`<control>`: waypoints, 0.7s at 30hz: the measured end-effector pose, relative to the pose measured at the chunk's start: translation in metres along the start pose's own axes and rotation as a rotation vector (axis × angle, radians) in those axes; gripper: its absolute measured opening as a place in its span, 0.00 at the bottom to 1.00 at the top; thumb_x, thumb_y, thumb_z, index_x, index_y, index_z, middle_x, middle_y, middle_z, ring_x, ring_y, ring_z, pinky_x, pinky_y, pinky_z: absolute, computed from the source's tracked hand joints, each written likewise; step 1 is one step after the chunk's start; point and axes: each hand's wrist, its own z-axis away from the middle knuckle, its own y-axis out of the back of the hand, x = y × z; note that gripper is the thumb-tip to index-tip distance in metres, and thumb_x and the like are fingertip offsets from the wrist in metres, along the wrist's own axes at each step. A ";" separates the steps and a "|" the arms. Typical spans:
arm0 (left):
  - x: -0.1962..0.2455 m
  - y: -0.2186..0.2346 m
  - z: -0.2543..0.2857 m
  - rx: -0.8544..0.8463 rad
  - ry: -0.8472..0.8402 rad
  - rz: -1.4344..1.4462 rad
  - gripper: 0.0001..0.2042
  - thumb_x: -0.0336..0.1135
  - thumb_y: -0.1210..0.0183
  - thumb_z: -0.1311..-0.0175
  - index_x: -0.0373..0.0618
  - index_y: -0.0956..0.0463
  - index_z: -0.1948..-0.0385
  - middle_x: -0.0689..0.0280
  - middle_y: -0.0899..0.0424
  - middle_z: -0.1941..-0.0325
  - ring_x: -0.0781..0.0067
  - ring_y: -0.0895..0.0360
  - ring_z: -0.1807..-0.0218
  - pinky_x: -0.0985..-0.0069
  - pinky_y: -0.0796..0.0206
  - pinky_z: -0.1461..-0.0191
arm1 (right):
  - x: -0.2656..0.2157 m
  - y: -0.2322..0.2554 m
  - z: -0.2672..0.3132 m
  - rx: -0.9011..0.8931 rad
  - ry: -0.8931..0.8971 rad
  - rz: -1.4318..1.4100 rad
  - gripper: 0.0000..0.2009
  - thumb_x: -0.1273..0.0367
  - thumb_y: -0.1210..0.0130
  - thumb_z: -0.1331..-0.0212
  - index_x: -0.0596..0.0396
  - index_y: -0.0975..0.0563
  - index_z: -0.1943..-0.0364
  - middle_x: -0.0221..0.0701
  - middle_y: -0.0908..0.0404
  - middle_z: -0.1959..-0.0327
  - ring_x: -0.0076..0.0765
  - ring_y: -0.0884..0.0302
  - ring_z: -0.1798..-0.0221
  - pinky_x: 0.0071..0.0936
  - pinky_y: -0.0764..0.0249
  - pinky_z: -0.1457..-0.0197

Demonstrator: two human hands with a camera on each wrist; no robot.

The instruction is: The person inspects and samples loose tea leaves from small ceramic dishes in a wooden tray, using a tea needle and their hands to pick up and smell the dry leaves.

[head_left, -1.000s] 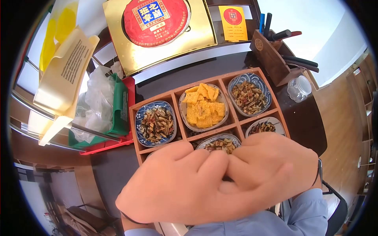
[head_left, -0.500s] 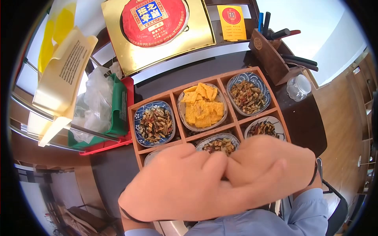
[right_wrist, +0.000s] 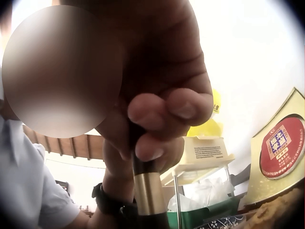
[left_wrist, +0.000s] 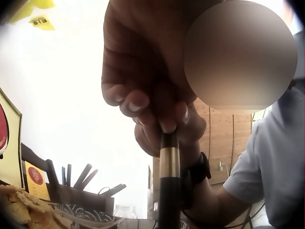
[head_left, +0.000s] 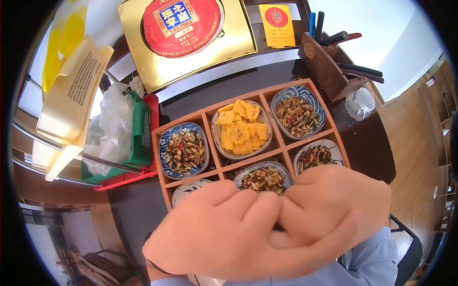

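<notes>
My left hand and right hand are pressed together over the near side of a wooden divided tray. Between them, the fingers of both hands pinch the upper end of a slim black rod with a gold band, which points downward in both wrist views. From above, the hands hide this rod completely; its exact kind cannot be told. Right behind the knuckles is a patterned bowl of dried mixed pieces, partly covered by the hands.
More bowls fill the tray, one with yellow crisps. A gold box stands at the back. To the right are a wooden pen holder and a glass jar; to the left, a green basket with plastic bags.
The joined hands keep their grip and sit slightly nearer the body, so more of the tray's front bowls shows. The whole head view has shifted a little to the left.
</notes>
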 end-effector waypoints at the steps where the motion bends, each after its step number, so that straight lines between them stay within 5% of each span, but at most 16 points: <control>1: 0.001 0.002 0.000 -0.002 0.002 0.002 0.27 0.32 0.41 0.65 0.77 0.22 0.56 0.74 0.41 0.84 0.79 0.43 0.86 0.81 0.53 0.84 | 0.001 -0.001 0.000 -0.001 -0.001 -0.003 0.05 0.69 0.51 0.49 0.55 0.32 0.74 0.35 0.31 0.83 0.42 0.29 0.80 0.32 0.34 0.78; 3: 0.002 0.010 -0.002 -0.271 0.082 0.112 0.26 0.33 0.41 0.64 0.78 0.22 0.57 0.74 0.40 0.84 0.78 0.42 0.86 0.81 0.52 0.84 | 0.002 -0.003 0.000 0.011 0.020 -0.017 0.10 0.65 0.44 0.62 0.55 0.31 0.82 0.30 0.31 0.85 0.35 0.30 0.83 0.27 0.36 0.81; 7: 0.001 0.006 -0.004 -0.256 0.125 0.015 0.27 0.33 0.41 0.64 0.78 0.22 0.56 0.74 0.39 0.83 0.79 0.43 0.87 0.81 0.53 0.84 | 0.003 0.000 -0.005 0.081 0.074 0.104 0.10 0.65 0.44 0.62 0.55 0.31 0.83 0.29 0.31 0.85 0.34 0.30 0.83 0.27 0.37 0.81; 9: 0.003 -0.002 0.001 0.045 0.053 0.060 0.25 0.33 0.41 0.63 0.75 0.22 0.57 0.74 0.38 0.84 0.77 0.44 0.88 0.80 0.53 0.84 | -0.006 0.001 0.002 0.042 -0.041 0.081 0.04 0.70 0.51 0.50 0.54 0.33 0.74 0.34 0.33 0.83 0.41 0.29 0.80 0.31 0.33 0.78; 10: 0.003 0.001 0.001 0.041 0.057 0.061 0.25 0.33 0.41 0.63 0.75 0.22 0.57 0.74 0.38 0.84 0.77 0.44 0.88 0.80 0.53 0.84 | -0.005 0.000 0.002 0.041 -0.041 0.076 0.04 0.70 0.51 0.50 0.54 0.33 0.74 0.34 0.33 0.83 0.41 0.29 0.80 0.31 0.33 0.78; 12: 0.004 0.012 -0.001 -0.298 0.181 0.215 0.24 0.34 0.39 0.63 0.75 0.22 0.58 0.74 0.37 0.85 0.77 0.42 0.88 0.78 0.51 0.83 | 0.000 -0.004 0.002 0.056 0.024 -0.008 0.10 0.64 0.43 0.63 0.55 0.30 0.83 0.29 0.31 0.86 0.34 0.30 0.84 0.27 0.37 0.81; 17: 0.004 0.008 -0.008 -0.249 0.176 0.067 0.23 0.32 0.36 0.61 0.75 0.21 0.59 0.74 0.37 0.86 0.75 0.39 0.87 0.78 0.50 0.84 | 0.001 -0.001 -0.004 0.120 0.044 0.111 0.10 0.64 0.43 0.63 0.55 0.30 0.82 0.29 0.31 0.86 0.35 0.30 0.84 0.28 0.37 0.81; 20: 0.005 0.003 -0.002 -0.049 0.054 0.058 0.21 0.32 0.35 0.62 0.72 0.21 0.61 0.72 0.36 0.85 0.72 0.38 0.86 0.77 0.50 0.83 | 0.000 -0.001 -0.001 0.073 -0.002 0.083 0.10 0.65 0.43 0.63 0.55 0.30 0.82 0.29 0.31 0.86 0.36 0.30 0.84 0.29 0.36 0.81; 21: 0.008 0.005 -0.002 -0.170 0.263 0.194 0.22 0.31 0.39 0.61 0.69 0.22 0.59 0.73 0.39 0.84 0.75 0.38 0.84 0.78 0.47 0.81 | 0.001 -0.001 0.000 0.008 -0.020 0.038 0.10 0.65 0.43 0.62 0.55 0.30 0.82 0.29 0.31 0.86 0.36 0.30 0.84 0.29 0.36 0.81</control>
